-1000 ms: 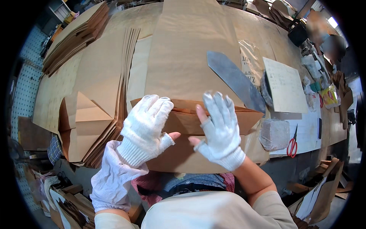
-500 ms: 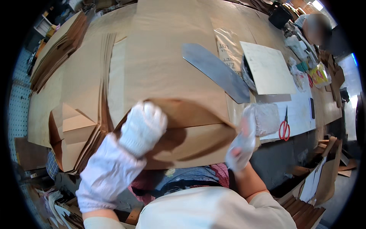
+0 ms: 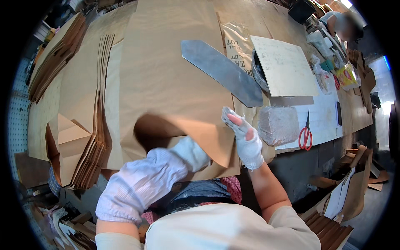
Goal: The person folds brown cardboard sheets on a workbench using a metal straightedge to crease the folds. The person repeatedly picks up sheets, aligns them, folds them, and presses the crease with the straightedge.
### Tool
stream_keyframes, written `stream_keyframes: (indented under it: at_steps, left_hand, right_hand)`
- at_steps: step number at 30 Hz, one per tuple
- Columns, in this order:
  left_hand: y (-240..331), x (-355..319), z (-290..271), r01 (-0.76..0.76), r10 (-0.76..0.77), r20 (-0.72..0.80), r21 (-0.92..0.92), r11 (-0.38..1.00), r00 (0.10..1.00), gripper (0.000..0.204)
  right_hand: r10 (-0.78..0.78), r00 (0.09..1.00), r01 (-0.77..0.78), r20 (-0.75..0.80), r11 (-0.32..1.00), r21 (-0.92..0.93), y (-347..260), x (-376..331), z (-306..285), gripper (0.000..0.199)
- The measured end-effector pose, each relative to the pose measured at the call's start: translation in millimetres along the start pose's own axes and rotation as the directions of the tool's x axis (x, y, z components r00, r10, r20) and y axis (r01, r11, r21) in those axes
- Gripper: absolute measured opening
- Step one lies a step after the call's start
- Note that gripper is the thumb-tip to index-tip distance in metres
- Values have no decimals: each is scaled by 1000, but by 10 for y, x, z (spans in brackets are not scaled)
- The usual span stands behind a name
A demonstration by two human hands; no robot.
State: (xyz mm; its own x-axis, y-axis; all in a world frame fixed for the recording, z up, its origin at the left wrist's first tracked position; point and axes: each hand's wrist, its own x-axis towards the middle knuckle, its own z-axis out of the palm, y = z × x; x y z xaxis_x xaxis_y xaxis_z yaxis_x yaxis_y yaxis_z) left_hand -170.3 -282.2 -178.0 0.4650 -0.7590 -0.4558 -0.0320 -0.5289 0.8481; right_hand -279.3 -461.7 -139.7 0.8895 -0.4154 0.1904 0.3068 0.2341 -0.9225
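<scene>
A large brown paper sheet (image 3: pixel 166 83) lies on the bench in front of me, its near end folded up into a raised flap (image 3: pixel 196 133). My left hand (image 3: pixel 195 151) is pushed in under that flap; only its white glove cuff and the pale sleeve show, the fingers are hidden. My right hand (image 3: pixel 243 135), in a white glove with bare fingertips, is held flat with fingers straight against the flap's right edge.
A long grey metal blade (image 3: pixel 221 71) lies on the paper to the right. A white board (image 3: pixel 283 66), a wrapped block (image 3: pixel 278 125) and red scissors (image 3: pixel 305 135) sit beyond it. Folded brown bags (image 3: pixel 83 154) are stacked at my left. Another person (image 3: pixel 341 23) works far right.
Both hands were pressing flat on the folded end. Since then the left hand has slid in under the flap, which has lifted, and the right hand has shifted to its right edge.
</scene>
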Motion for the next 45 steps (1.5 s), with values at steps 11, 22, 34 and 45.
stream_keyframes:
  at_steps: [11,22,34,45]
  left_hand:
    - [729,82,-1145,-74,240,66,997,25,968,63]
    - [858,194,-1238,48,213,-110,960,278,971,62]
    - [-307,-1071,-2118,-387,377,-262,13,922,889,78]
    - [-226,-988,-1781,-289,624,-198,755,589,756,88]
  right_hand:
    - [76,963,240,257,179,-954,-59,180,367,77]
    - [120,958,259,261,36,-965,20,234,459,77]
    - [137,943,298,303,57,-953,205,769,778,84]
    - [141,945,301,296,-15,-953,247,794,820,86]
